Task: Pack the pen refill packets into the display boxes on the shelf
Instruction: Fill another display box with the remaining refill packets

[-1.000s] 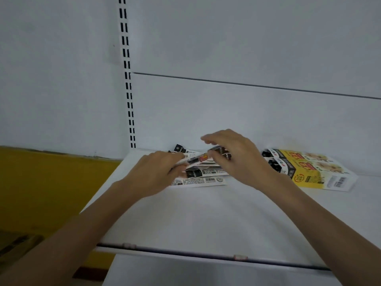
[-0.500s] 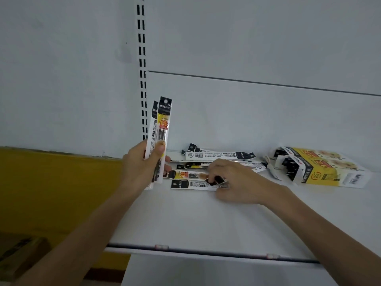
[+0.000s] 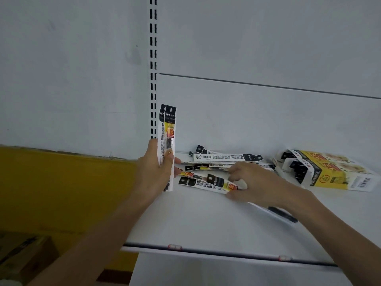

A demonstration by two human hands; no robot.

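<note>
My left hand [image 3: 155,172] grips two pen refill packets [image 3: 168,129] upright at the left end of the white shelf [image 3: 206,223]. My right hand [image 3: 253,182] pinches the end of another packet [image 3: 214,183] that is lifted off a loose pile of several packets [image 3: 222,157] lying flat near the back wall. Two yellow, black and white display boxes [image 3: 329,172] lie on their sides at the right, mouths facing the pile.
A slotted upright rail [image 3: 153,58] runs up the back wall just left of the pile. The shelf's front edge [image 3: 226,252] carries a price strip. A yellow wall [image 3: 61,193] and a cardboard box [image 3: 22,256] lie to the lower left.
My left hand lifted two packets from the pile and stood them upright. My right hand dropped onto the pile and has raised one packet by its end.
</note>
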